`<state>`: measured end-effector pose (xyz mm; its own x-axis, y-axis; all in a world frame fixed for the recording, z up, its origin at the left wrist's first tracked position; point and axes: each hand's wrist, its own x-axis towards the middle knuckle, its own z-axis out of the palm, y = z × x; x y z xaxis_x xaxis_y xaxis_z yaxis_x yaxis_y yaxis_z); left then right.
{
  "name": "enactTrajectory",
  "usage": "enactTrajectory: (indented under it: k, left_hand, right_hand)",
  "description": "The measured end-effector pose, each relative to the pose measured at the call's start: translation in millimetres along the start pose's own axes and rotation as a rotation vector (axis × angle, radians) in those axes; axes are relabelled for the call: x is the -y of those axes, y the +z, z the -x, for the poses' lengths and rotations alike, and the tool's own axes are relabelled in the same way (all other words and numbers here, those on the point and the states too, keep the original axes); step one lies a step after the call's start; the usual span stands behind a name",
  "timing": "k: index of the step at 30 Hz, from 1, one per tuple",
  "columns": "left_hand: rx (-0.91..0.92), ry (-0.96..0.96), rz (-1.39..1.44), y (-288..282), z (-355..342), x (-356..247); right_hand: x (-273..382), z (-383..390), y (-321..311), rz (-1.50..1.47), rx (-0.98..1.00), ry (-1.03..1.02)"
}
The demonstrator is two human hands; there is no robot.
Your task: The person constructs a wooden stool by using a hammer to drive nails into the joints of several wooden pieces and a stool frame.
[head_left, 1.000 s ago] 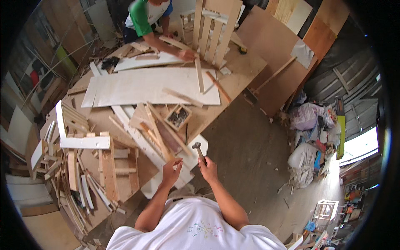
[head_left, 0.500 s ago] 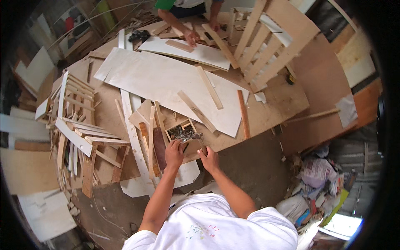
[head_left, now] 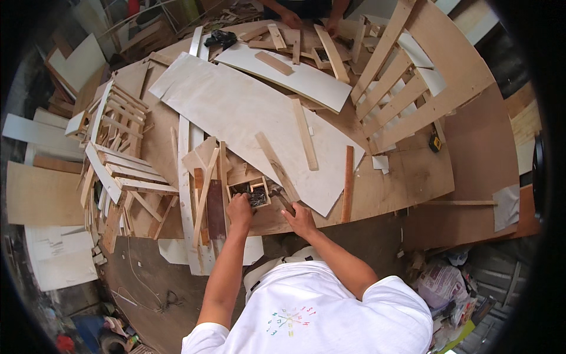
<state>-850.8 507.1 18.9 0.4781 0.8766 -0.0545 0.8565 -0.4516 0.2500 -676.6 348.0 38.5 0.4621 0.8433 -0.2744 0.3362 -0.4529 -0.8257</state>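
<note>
My left hand (head_left: 239, 210) reaches into a small wooden box (head_left: 266, 202) of dark nails (head_left: 257, 199), at the table's near edge. Its fingers are curled, and its fingertips are hidden among the nails. Just right of the box, my right hand (head_left: 301, 220) is closed around the handle of what looks like a hammer (head_left: 287, 205), its dark head pointing toward the box. Left of the box lie narrow wood strips (head_left: 206, 197) and a dark reddish-brown board (head_left: 216, 209).
A large white panel (head_left: 236, 112) with loose slats covers the table's middle. Slatted wooden frames stand left (head_left: 132, 171) and right (head_left: 392, 97). A tape measure (head_left: 435, 143) lies at right. Across the table are another person's hands (head_left: 290, 19). Bagged clutter (head_left: 442, 286) fills the lower right floor.
My left hand has moved from the box's near side into the nails. My right hand stays beside it with the hammer. The other person's hand has drawn back from the white board. The view has shifted.
</note>
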Motion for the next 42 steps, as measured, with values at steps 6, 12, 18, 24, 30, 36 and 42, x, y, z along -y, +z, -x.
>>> enactTrajectory:
  k: [6,12,18,24,30,36,42]
  left_hand:
    - [-0.144,-0.122,0.256,-18.3,17.7,-14.8]
    - [-0.235,-0.361,0.478,-22.0,32.1,-16.9]
    - [-0.240,-0.395,0.776,-16.6,34.0,-7.0]
    - [-0.120,-0.451,1.537,-13.2,38.1,0.7]
    - [-0.124,-0.454,1.168,-11.9,55.7,26.6]
    - [-0.115,-0.278,0.825,-11.6,45.0,24.2]
    - [-0.250,-0.082,0.637,-13.3,24.2,11.8]
  right_hand:
    - [8.1,-2.6,-6.8,-0.039,0.037,-0.083]
    - [9.5,1.3,-7.0,-0.049,0.076,-0.027]
    - [16.9,12.3,0.1,-0.064,0.009,-0.006]
    - [12.6,16.0,9.6,0.015,-0.138,0.026]
    - [23.4,31.0,28.1,-0.196,-0.159,0.215]
    - [45.6,3.5,55.1,-0.053,-0.174,0.074]
    - [54.2,-37.6,80.1,-0.008,-0.247,-0.040]
